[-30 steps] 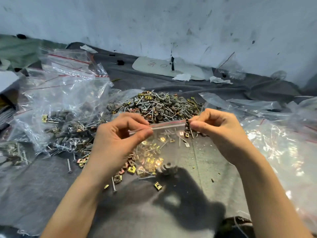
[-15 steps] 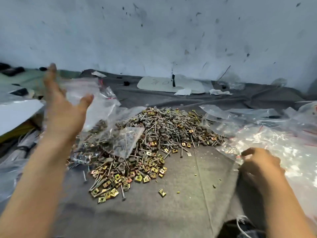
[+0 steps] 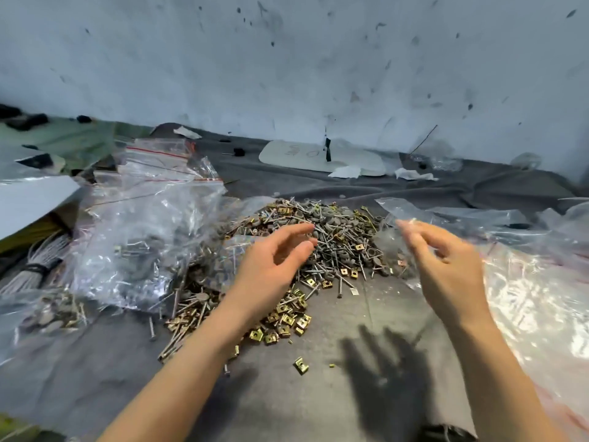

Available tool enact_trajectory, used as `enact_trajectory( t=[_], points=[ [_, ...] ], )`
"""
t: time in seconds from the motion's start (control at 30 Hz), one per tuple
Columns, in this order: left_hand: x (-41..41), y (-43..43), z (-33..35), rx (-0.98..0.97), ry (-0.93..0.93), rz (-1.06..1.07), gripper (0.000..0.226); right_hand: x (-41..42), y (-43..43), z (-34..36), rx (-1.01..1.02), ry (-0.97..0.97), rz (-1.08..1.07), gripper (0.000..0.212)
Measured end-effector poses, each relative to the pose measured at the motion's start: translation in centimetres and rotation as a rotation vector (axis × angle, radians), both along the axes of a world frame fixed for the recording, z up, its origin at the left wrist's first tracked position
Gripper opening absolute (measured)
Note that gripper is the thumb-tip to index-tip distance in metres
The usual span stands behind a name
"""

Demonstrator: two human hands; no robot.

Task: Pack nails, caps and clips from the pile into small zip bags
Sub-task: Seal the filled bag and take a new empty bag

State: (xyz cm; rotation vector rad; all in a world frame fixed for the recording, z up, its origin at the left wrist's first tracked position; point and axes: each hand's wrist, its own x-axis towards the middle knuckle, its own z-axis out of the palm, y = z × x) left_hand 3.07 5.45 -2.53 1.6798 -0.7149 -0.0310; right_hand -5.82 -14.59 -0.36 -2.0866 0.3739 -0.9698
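scuffed wall, grey cloth, two hands over the heap

pale wall (image 3: pixel 318 74), flecked with dark marks, rises behind a wrinkled grey cloth surface (image 3: pixel 350 409) that carries everything. at the middle of the cloth lies the loose pile of steel nails, grey round caps and brass square clips (image 3: pixel 334 237), thinning toward the front edge, where one stray brass clip (image 3: pixel 301 365) lies apart.

a heap of filled clear zip bags with red seal strips (image 3: pixel 149 224) crowds the left side and overlaps the pile there. a drift of crumpled clear plastic bags (image 3: pixel 535 298) covers the right edge. along the back edge lie a flat white card (image 3: pixel 302 154) and torn white paper scraps (image 3: pixel 345 171). a coil of white cord (image 3: pixel 38 266) sits at the left edge, below a pale sheet (image 3: pixel 32 199).

the left hand (image 3: pixel 274 266) hovers over the pile's left half, fingers relaxed and apart, holding nothing. the right hand (image 3: pixel 446 266) is raised over the pile's right flank, blurred, fingers loosely bent; a haze of clear film shows at its fingertips (image 3: pixel 411 224), and whether it is pinched cannot be told. a hand's shadow (image 3: pixel 382 378) falls on the cloth near the front.
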Motion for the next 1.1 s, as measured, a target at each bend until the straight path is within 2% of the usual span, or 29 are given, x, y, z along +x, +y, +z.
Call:
enact_trajectory(
  t=[0.07,0.2,0.23,0.3,0.33,0.4,0.5,0.57,0.6,0.63,0.7,0.73,0.8,0.83,0.9,0.93,1.0,1.1],
  points=[
    [-0.3,-0.8,-1.0,-0.072,0.122,-0.134,0.023,0.9,2.2,-0.7,-0.089,0.093,0.173,0.021],
    [-0.3,-1.0,-3.9,-0.239,0.418,-0.323,0.066,2.0,4.6,-2.3,-0.178,0.177,0.229,0.021],
    [-0.3,-0.9,-4.4,-0.242,0.443,-0.328,0.06,2.2,4.8,-2.5,-0.192,0.182,0.201,0.021],
    [-0.2,-0.9,-4.8,-0.197,0.43,-0.245,0.023,2.4,4.9,-2.5,-0.185,0.142,0.157,0.021],
    [-0.2,-1.0,-5.0,-0.177,0.432,-0.208,0.012,2.7,5.0,-2.4,-0.138,0.105,0.169,0.021],
    [-0.1,-1.0,-5.0,-0.193,0.464,-0.194,0.011,3.0,4.9,-2.1,0.046,0.108,0.241,0.028],
    [0.2,-0.8,-4.3,-0.355,0.61,-0.226,0.015,2.9,4.0,-1.9,0.387,0.286,0.334,0.076],
    [0.5,-0.5,-3.9,-0.429,0.683,-0.203,0.017,2.6,3.4,-1.8,0.492,0.468,0.382,0.098],
    [0.5,-0.4,-3.9,-0.462,0.717,-0.191,0.016,2.5,3.2,-1.7,0.564,0.52,0.419,0.098],
    [0.6,-0.3,-3.9,-0.491,0.755,-0.174,0.018,2.4,2.9,-1.9,0.664,0.516,0.463,0.089],
    [0.5,-0.3,-3.9,-0.491,0.832,-0.206,0.032,2.4,2.9,-2.1,0.846,0.377,0.498,0.065],
    [0.5,-0.3,-3.9,-0.455,0.862,-0.253,0.047,2.5,2.9,-2.3,0.87,0.289,0.458,0.061],
    [0.3,-0.3,-4.0,-0.334,0.868,-0.339,0.066,2.6,2.8,-2.7,0.768,0.117,0.331,0.067],
    [0.1,-0.3,-4.1,-0.289,0.838,-0.37,0.057,2.5,2.9,-2.7,0.702,0.051,0.285,0.068],
    [-0.1,-0.4,-4.4,-0.22,0.766,-0.392,0.026,2.2,3.0,-2.8,0.63,-0.021,0.245,0.071],
    [-0.2,-0.4,-4.4,-0.201,0.747,-0.389,0.019,2.1,3.1,-2.8,0.621,-0.029,0.242,0.071],
    [-0.3,-0.5,-4.4,-0.212,0.731,-0.369,0.018,1.9,3.3,-2.8,0.537,0.023,0.179,0.067],
    [-0.4,-0.4,-3.9,-0.219,0.658,-0.377,0.035,1.7,3.1,-2.1,0.067,0.154,-0.056,0.04]
  ],
)
